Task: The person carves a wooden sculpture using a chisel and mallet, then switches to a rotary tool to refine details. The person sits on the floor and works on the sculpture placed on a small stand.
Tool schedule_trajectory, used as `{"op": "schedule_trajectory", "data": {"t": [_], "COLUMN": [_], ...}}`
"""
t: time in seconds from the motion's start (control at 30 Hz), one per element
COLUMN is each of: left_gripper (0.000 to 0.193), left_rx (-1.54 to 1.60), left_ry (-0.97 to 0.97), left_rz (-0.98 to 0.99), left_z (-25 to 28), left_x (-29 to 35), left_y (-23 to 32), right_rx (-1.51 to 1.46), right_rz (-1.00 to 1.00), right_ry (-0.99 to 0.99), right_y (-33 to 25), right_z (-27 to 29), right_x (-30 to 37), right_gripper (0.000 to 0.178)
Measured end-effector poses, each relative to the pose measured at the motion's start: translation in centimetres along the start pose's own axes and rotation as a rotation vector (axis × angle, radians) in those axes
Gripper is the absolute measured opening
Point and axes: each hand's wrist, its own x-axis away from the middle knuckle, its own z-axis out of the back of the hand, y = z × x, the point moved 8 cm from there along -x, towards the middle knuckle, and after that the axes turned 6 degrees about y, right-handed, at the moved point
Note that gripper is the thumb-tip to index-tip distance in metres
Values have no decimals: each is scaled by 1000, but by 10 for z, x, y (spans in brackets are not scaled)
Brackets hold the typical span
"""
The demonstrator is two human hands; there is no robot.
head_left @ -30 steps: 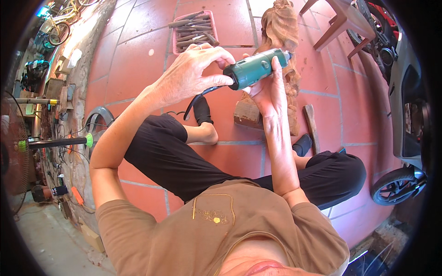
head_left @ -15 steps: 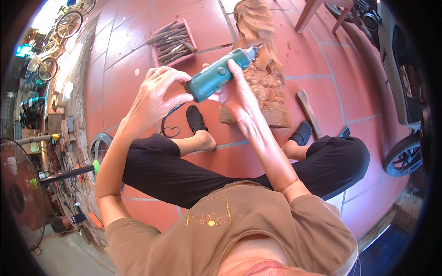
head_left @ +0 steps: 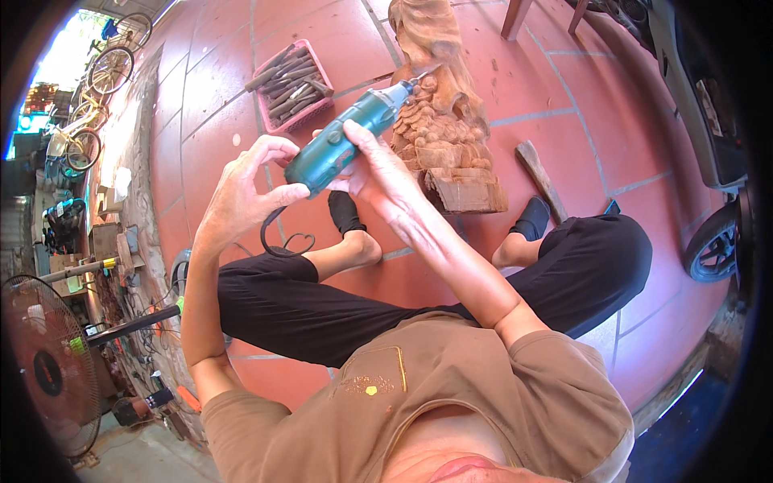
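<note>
A green rotary tool with a grey nose and a thin bit is held up above my lap, slanting to the far right. My right hand is closed round its body from below, the thumb lying along the top side. At the tool's rear end, my left hand has its thumb and fingers curled about the end cap. A black cord loops down from that end. Just beyond the bit lies a carved wooden figure, with draped folds and a knobbly base. I cannot tell whether the bit touches it.
A pink basket of chisels sits on the red tiled floor, left of the carving. A wooden stick lies by my right foot. On the left stand a fan and cluttered tools; a motorbike wheel is at the right.
The view has shifted a little. Both hands and the rotary tool have moved slightly left and nearer to me in the picture, keeping the same hold.
</note>
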Motion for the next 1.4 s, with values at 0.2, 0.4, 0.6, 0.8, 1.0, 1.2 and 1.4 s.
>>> {"op": "schedule_trajectory", "data": {"t": [0.2, 0.4, 0.6, 0.8, 1.0, 1.2, 1.4], "left_gripper": [78, 95, 91, 88, 82, 80, 78], "left_rx": [-256, -399, -298, -212, -229, -280, -320], "left_ry": [-20, -102, -96, -179, -151, -179, -262], "left_rz": [57, 87, 82, 213, 180, 158, 132], "left_z": [-22, -33, -34, -41, -35, -39, -51], "left_x": [1, -1, -15, -32, -56, -94, -136], "left_y": [13, 1, -12, -27, -27, -25, -24], "right_rx": [-54, -71, -153, -195, -181, -243, -321], "right_rz": [-26, -88, -111, -130, -136, -109, -70], "right_ry": [-11, -23, -38, 5, -16, 0, 36], "right_y": [23, 40, 47, 44, 32, 8, -12], "right_z": [-3, -9, -5, 0, -1, -1, 14], "right_x": [3, 2, -13, -23, -37, -60, -82], "right_gripper": [58, 62, 61, 60, 64, 61, 59]}}
